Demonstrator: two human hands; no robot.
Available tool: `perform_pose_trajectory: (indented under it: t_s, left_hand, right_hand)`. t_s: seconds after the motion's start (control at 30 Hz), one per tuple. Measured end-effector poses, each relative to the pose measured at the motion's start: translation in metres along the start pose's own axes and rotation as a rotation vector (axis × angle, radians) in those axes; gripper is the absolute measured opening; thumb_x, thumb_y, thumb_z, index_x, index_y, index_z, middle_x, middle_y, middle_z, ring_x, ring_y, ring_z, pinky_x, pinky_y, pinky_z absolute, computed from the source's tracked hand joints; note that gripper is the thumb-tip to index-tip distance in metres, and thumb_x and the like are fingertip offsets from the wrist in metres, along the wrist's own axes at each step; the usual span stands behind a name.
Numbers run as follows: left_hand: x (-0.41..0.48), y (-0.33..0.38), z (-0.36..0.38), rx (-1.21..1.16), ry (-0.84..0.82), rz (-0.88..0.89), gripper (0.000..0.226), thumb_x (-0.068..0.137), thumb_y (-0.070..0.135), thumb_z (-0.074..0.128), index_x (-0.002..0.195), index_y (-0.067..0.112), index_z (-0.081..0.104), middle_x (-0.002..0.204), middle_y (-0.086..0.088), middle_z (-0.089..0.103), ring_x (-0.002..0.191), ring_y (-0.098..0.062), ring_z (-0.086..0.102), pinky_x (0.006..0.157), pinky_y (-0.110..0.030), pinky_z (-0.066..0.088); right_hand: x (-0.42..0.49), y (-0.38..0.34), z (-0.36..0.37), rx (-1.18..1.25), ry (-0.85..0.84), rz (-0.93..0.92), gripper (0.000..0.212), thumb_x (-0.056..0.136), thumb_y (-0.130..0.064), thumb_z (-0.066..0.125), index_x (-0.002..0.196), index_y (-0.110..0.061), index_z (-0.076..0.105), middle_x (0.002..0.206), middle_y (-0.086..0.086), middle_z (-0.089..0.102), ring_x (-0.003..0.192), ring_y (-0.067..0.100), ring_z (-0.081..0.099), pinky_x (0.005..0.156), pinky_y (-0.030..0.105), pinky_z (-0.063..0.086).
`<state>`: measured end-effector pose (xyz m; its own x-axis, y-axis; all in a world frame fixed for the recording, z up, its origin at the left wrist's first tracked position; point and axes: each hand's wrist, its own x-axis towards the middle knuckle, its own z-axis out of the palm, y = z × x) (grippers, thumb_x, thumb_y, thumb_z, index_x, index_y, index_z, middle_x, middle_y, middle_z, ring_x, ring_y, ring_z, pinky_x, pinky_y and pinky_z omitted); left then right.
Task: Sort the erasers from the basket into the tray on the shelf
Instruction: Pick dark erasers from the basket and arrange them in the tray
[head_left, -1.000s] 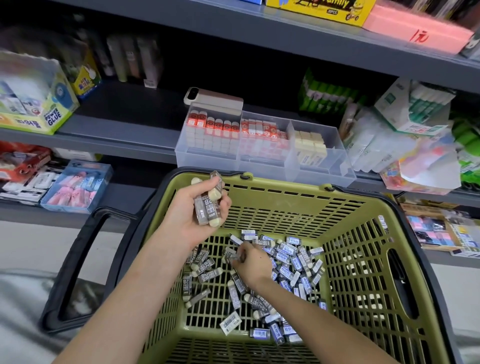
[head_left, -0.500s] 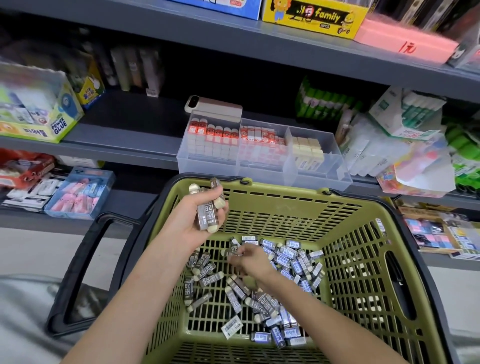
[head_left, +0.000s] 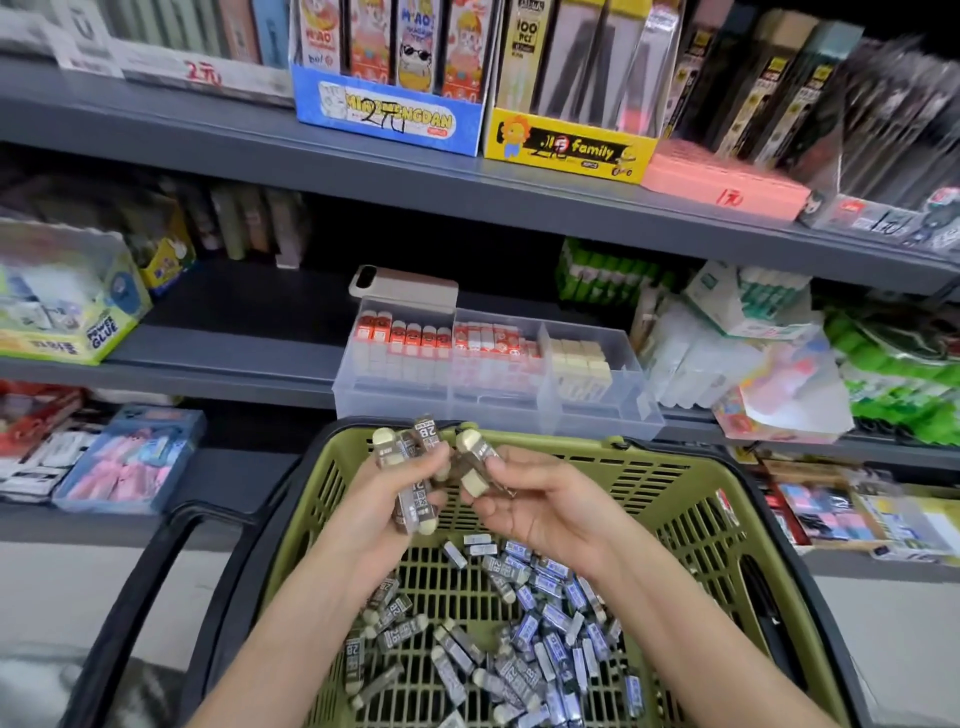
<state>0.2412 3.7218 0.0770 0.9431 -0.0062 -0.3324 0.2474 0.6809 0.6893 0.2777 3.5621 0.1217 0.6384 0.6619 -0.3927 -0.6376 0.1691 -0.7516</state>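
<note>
Left hand (head_left: 379, 514) grips a bundle of grey-sleeved erasers (head_left: 410, 506); right hand (head_left: 545, 509) pinches another grey-sleeved eraser (head_left: 475, 467), above the olive plastic basket (head_left: 691, 499) of loose erasers (head_left: 519, 649). Beyond its far rim, the clear compartmented tray (head_left: 597, 415) stands on the grey shelf (head_left: 234, 364).

Bright, even overhead light (probably shop lighting), with blurred, wide-angle-bent edges and dark shelf recesses.

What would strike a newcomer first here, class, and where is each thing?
The left hand grips a bundle of erasers and the right hand pinches a single eraser, above the green basket at centre. Loose erasers litter the basket floor; a clear tray stands on the shelf behind.
</note>
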Motion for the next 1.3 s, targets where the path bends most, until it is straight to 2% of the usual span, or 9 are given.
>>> perform_pose_trajectory:
  t_s: [0.2,0.3,0.4,0.5,0.7,0.8,1.07,1.17,1.3]
  left_hand:
    - [0.0,0.004,0.001,-0.009,-0.015,-0.041,0.025,0.06,0.021,0.076,0.082,0.009,0.078,0.083,-0.008,0.065,0.073,-0.018,0.052,0.067,-0.027,0.038]
    - [-0.002,0.01,0.002,0.0,-0.016,-0.058,0.023,0.054,0.022,0.077,0.074,0.01,0.077,0.076,-0.008,0.062,0.064,-0.016,0.054,0.061,-0.029,0.047]
    - [-0.001,0.015,0.002,-0.022,0.036,-0.051,0.012,0.052,0.017,0.073,0.062,0.011,0.075,0.064,-0.003,0.064,0.05,-0.011,0.051,0.051,-0.022,0.041]
    - [0.0,0.021,-0.001,-0.109,0.114,-0.018,0.005,0.061,0.01,0.07,0.064,0.01,0.074,0.067,-0.006,0.067,0.054,-0.012,0.05,0.052,-0.021,0.04]
    - [0.006,0.057,-0.016,-0.358,0.217,0.21,0.014,0.063,0.005,0.067,0.076,0.009,0.063,0.066,-0.003,0.067,0.048,-0.005,0.055,0.042,-0.014,0.043]
    - [0.015,0.08,-0.023,-0.342,0.23,0.322,0.012,0.068,0.006,0.065,0.06,0.015,0.068,0.062,0.0,0.064,0.045,-0.004,0.052,0.042,-0.012,0.039]
    - [0.046,0.104,-0.034,-0.259,0.193,0.336,0.015,0.067,0.006,0.067,0.055,0.014,0.07,0.063,-0.002,0.06,0.045,-0.005,0.048,0.043,-0.013,0.039]
    - [0.052,0.105,-0.044,-0.318,0.228,0.328,0.014,0.064,0.008,0.068,0.053,0.016,0.071,0.064,0.0,0.063,0.052,-0.007,0.052,0.052,-0.015,0.042]
    - [0.054,0.106,-0.051,-0.41,0.245,0.345,0.02,0.066,0.005,0.066,0.049,0.015,0.069,0.061,0.0,0.062,0.047,-0.005,0.052,0.043,-0.013,0.04]
  right_hand:
    - [0.006,-0.001,0.01,0.024,-0.081,-0.01,0.034,0.078,-0.005,0.052,0.11,0.004,0.05,0.087,0.025,0.06,0.068,0.023,0.057,0.055,0.019,0.048]
    - [0.006,-0.003,0.013,-0.151,-0.072,-0.021,0.036,0.077,-0.008,0.059,0.11,0.003,0.051,0.096,0.027,0.064,0.068,0.022,0.066,0.058,0.023,0.054]
    - [0.005,-0.006,0.016,-0.391,-0.014,-0.062,0.018,0.076,-0.017,0.07,0.087,-0.006,0.062,0.093,0.01,0.071,0.085,0.019,0.066,0.06,0.022,0.049]
    - [0.008,-0.014,0.019,-0.505,0.089,-0.107,0.014,0.069,-0.026,0.077,0.078,-0.017,0.07,0.079,-0.005,0.068,0.067,0.004,0.057,0.057,0.02,0.036]
    - [0.048,-0.042,0.028,-0.407,0.257,-0.116,0.012,0.077,-0.012,0.07,0.067,-0.007,0.069,0.057,0.001,0.058,0.045,0.007,0.044,0.038,0.017,0.034]
    - [0.08,-0.054,0.038,-0.587,0.316,-0.075,0.014,0.083,-0.009,0.067,0.071,-0.002,0.065,0.051,0.001,0.057,0.039,0.007,0.045,0.035,0.017,0.035]
    - [0.15,-0.062,0.061,-1.165,0.308,0.135,0.019,0.083,-0.003,0.065,0.064,-0.001,0.061,0.053,0.007,0.053,0.035,0.01,0.04,0.034,0.019,0.031]
    - [0.165,-0.056,0.061,-1.183,0.301,0.242,0.02,0.085,-0.005,0.066,0.066,-0.002,0.057,0.058,0.006,0.054,0.04,0.01,0.042,0.036,0.018,0.032]
    - [0.181,-0.048,0.058,-1.156,0.352,0.256,0.021,0.083,-0.005,0.068,0.066,-0.008,0.056,0.059,0.002,0.056,0.044,0.007,0.049,0.038,0.016,0.037]
